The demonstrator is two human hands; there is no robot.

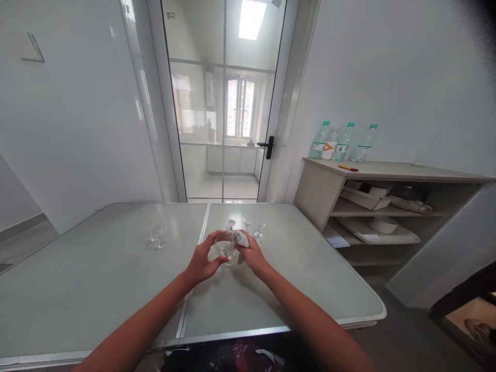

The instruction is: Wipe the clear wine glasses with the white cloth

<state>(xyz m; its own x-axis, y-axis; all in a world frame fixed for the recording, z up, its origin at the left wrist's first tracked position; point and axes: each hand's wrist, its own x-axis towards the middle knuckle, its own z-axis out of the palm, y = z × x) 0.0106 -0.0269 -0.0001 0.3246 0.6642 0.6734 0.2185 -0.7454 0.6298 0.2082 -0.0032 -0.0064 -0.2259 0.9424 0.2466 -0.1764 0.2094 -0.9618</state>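
Observation:
My left hand (202, 262) is wrapped around a small clear stemmed glass (225, 245) held just above the grey table (116, 289). My right hand (250, 254) presses a crumpled grey-white cloth (237, 236) against the glass's right side. Two more clear stemmed glasses (253, 223) stand just beyond my right hand. A further pair of glasses (155, 231) stands to the left, past the table's centre seam.
A glass door (225, 98) with a black handle is behind the table. A low wooden shelf unit (387, 206) stands to the right, carrying three water bottles (343, 142), a pen and stacked dishes. White walls rise on both sides.

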